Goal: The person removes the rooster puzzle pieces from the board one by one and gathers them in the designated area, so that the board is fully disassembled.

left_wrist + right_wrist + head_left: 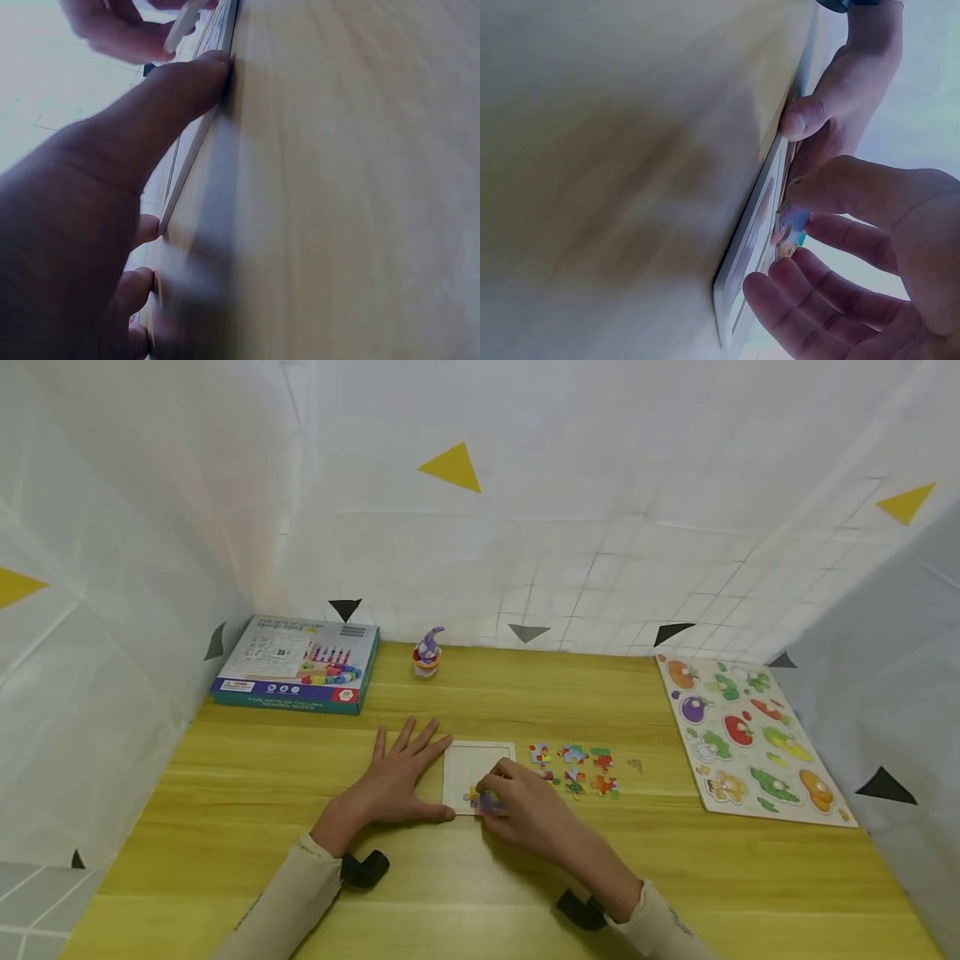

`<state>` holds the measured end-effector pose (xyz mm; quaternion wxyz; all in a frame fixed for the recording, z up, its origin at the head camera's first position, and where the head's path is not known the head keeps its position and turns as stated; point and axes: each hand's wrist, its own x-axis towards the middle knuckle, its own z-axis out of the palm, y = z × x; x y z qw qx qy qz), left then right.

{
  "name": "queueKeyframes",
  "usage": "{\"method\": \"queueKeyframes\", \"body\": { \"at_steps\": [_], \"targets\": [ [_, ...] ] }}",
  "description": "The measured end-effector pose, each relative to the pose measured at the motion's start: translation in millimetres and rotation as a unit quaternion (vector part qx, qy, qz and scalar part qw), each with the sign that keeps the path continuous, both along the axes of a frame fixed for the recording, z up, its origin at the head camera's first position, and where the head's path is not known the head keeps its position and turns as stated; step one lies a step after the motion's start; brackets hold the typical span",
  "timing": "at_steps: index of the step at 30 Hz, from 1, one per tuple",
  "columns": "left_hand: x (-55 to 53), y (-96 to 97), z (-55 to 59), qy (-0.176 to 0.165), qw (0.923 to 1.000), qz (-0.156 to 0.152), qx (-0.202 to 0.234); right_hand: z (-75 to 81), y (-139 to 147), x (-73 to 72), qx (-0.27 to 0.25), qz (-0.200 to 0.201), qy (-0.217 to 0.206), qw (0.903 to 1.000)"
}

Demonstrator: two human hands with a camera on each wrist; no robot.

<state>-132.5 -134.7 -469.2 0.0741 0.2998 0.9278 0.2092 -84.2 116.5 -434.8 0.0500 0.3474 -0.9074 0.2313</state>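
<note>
A square, pale puzzle tray point(459, 762) lies on the table in front of the person. Spread beside its left edge is the left hand point(393, 782); in the left wrist view its thumb point(199, 79) touches the tray's rim. The right hand point(531, 802) pinches a colourful jigsaw piece point(793, 219) between thumb and fingers, tilted just over the tray's lower part. Another jigsaw piece point(471, 796) shows inside the tray near its lower left corner. Fingers partly cover the held piece in the head view. Several loose jigsaw pieces point(575, 781) lie right of the tray.
A boxed bead toy point(296, 664) lies at the back left, with a small purple figurine point(427, 653) to its right. A vegetable peg board point(750, 739) lies on the right. White sheeting point(570, 527) with coloured triangles surrounds the wooden table point(225, 777).
</note>
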Motion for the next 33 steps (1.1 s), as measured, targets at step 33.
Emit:
{"method": "queueKeyframes", "body": {
  "at_steps": [33],
  "targets": [
    [-1.1,-0.8,-0.6,-0.01,0.9999,0.001,0.003,0.0,56,11.0,0.048,-0.071,0.005,0.9963]
  ]
}}
